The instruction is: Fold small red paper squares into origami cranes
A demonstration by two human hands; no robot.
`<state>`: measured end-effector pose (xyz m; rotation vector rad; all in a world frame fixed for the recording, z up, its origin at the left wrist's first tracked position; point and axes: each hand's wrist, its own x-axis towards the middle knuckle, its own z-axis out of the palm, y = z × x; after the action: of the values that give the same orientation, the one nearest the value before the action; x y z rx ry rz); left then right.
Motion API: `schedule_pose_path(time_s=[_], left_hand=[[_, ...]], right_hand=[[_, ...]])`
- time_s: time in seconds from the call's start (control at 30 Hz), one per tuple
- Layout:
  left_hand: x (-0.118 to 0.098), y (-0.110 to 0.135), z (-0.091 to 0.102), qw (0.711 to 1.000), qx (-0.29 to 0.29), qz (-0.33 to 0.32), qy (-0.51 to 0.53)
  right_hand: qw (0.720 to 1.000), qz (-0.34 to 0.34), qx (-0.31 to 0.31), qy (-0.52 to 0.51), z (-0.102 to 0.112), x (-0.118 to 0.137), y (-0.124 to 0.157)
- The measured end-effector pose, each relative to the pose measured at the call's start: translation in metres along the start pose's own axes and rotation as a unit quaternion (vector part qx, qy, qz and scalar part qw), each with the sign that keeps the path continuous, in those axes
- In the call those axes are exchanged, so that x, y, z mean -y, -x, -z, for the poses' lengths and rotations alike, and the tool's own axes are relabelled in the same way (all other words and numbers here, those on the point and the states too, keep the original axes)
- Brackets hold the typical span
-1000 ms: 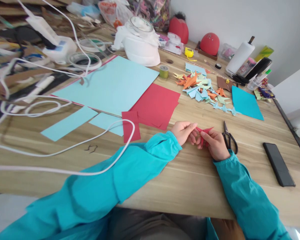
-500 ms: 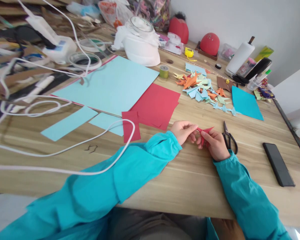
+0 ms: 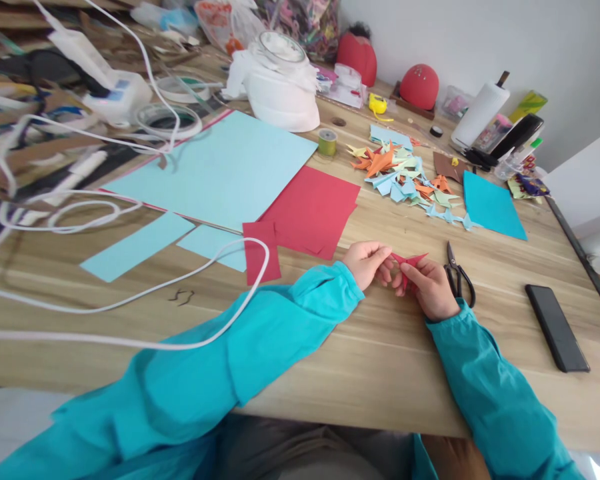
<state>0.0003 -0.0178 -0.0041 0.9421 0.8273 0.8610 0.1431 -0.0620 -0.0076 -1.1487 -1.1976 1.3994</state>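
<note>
A small folded red paper piece (image 3: 409, 261) is pinched between both my hands just above the wooden table (image 3: 360, 360). My left hand (image 3: 367, 263) grips its left end with curled fingers. My right hand (image 3: 431, 288) holds its right side, thumb and forefinger pressed on it. Both arms wear teal sleeves. Black scissors (image 3: 459, 275) lie just right of my right hand. A red paper sheet (image 3: 314, 210) and a smaller red offcut (image 3: 261, 253) lie to the left of my hands.
A pile of folded paper shapes (image 3: 405, 183) lies beyond my hands, a teal sheet (image 3: 492, 205) beside it. A large light-blue sheet (image 3: 220, 170), white cables (image 3: 130, 300), a black phone (image 3: 557, 327), a paper-towel roll (image 3: 480, 115) and a white jar (image 3: 280, 83) are about.
My fingers shift slightly on the red paper piece; otherwise nothing has visibly moved.
</note>
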Motion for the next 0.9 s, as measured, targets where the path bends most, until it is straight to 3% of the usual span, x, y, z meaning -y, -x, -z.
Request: schedule_pose_path(time_s=[0.3,0.53,0.9], left_hand=[[0.0008,-0.0021,0.0021,0.998,0.014,0.015,0.065],[-0.002,0.0027,0.0003,0.999,0.036,0.001,-0.018],[-0.0046,0.0021,0.0024,0.998,0.056,0.033,0.023]], right_hand=[[1.0,0.0,0.007,0.004,-0.0006,0.0015,-0.0001],[0.998,0.033,0.025,0.04,-0.0009,0.0015,0.001],[0.999,0.026,0.003,0.024,-0.0003,0.0008,0.0003]])
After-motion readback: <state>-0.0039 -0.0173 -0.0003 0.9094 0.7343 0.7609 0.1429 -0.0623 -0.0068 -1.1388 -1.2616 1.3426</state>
